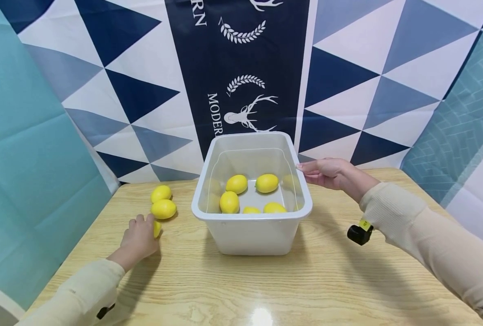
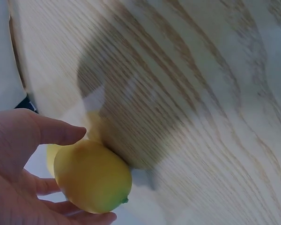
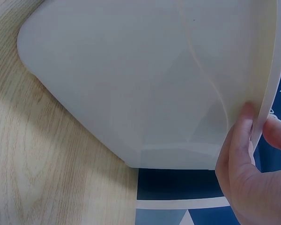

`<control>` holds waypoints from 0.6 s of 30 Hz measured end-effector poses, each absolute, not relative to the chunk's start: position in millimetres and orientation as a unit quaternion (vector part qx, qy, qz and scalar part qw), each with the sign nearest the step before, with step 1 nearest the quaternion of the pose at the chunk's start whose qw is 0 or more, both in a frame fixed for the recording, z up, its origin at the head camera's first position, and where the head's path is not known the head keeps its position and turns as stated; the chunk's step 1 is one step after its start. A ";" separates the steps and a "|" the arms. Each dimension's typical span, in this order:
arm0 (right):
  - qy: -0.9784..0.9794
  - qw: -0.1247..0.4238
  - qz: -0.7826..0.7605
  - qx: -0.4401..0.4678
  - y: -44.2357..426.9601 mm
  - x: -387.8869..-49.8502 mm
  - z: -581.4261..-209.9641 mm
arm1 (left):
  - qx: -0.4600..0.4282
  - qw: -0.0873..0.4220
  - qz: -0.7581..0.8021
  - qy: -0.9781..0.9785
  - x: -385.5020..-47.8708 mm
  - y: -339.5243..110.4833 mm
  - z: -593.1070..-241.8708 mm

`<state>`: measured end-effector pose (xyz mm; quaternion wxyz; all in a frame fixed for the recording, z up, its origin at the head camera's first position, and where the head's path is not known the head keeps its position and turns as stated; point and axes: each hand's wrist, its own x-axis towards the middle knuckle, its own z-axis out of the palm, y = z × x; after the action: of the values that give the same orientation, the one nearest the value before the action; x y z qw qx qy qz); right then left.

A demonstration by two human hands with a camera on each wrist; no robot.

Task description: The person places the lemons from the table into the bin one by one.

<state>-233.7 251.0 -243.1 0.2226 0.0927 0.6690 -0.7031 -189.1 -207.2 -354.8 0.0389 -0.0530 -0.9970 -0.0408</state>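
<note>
My left hand (image 1: 138,237) is at the left of the table, its thumb and fingers around a yellow lemon (image 2: 92,177) with a greenish tip. Just beyond it lie two more lemons, a nearer one (image 1: 163,209) and a farther one (image 1: 161,193). A light grey plastic bin (image 1: 249,235) stands at the middle of the table with several lemons inside, one of them a lemon (image 1: 267,183) at the back right. At the bin's right side my right hand (image 1: 327,174) holds the rim, fingers beneath its lip and thumb (image 3: 277,133) on the other side.
The bin rests on a light wood-grain table (image 1: 241,285). Behind it hangs a cloth (image 1: 143,90) with blue and white triangles and a dark printed band. A teal cloth (image 1: 33,149) hangs at the left.
</note>
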 end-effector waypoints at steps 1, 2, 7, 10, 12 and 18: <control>0.668 0.223 -0.703 0.094 251.0 -233.8 -243.1 | -0.052 0.037 -0.046 -0.997 -189.7 -207.8 -354.7; 0.668 0.224 -0.703 0.094 251.1 -234.2 -243.3 | -0.051 0.034 -0.050 -0.997 -190.3 -208.4 -354.7; 0.668 0.226 -0.703 0.094 251.1 -234.4 -244.0 | -0.051 0.028 -0.065 -0.996 -191.7 -211.5 -355.4; 0.669 0.226 -0.702 0.092 250.8 -234.4 -243.9 | -0.054 0.026 -0.067 -0.996 -192.0 -212.8 -355.0; 0.671 0.226 -0.701 0.091 250.6 -234.3 -243.7 | -0.054 0.025 -0.067 -0.996 -192.4 -213.4 -354.9; 0.669 0.225 -0.703 0.088 250.4 -233.2 -242.9 | -0.057 0.025 -0.064 -0.996 -196.2 -216.3 -357.3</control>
<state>-233.2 250.4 -242.9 0.2247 0.0880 0.6686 -0.7034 -196.2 -216.3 -357.3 0.0254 -0.0567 -0.9960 -0.0643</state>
